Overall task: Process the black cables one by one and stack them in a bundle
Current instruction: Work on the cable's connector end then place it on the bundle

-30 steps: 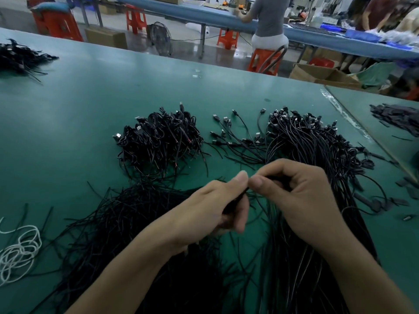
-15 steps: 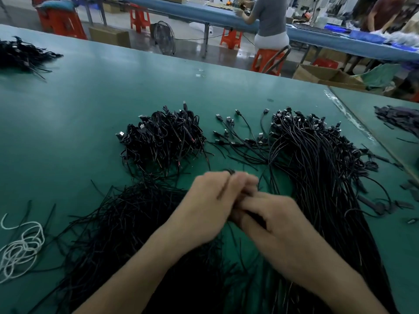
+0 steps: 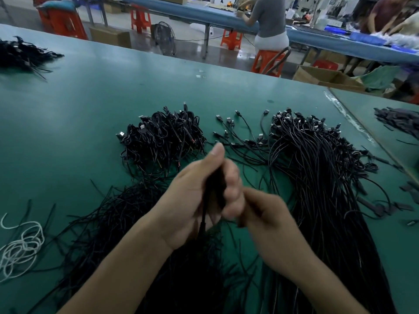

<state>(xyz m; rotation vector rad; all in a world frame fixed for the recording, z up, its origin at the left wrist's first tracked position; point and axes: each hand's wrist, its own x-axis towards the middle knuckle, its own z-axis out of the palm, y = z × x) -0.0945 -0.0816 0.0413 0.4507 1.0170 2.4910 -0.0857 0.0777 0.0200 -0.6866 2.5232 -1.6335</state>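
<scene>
Left hand [image 3: 188,200], now raised thumb-up, grips a black cable [image 3: 203,219]; right hand [image 3: 269,218] beside it, hold unclear.

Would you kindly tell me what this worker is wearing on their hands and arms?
The left hand and right hand are bare: no gloves, no watch or bracelet at either wrist. Both forearms are uncovered to the frame edge, no sleeve in view. Blur on the left fingers hides any ring.

One wide-angle camera, worn on the person's head, looks forward and down across the green surface [image 3: 79,105]. It sits close above the left hand [image 3: 190,200] and right hand [image 3: 269,225], and its top edge reaches the far workbench [image 3: 317,39].
</scene>
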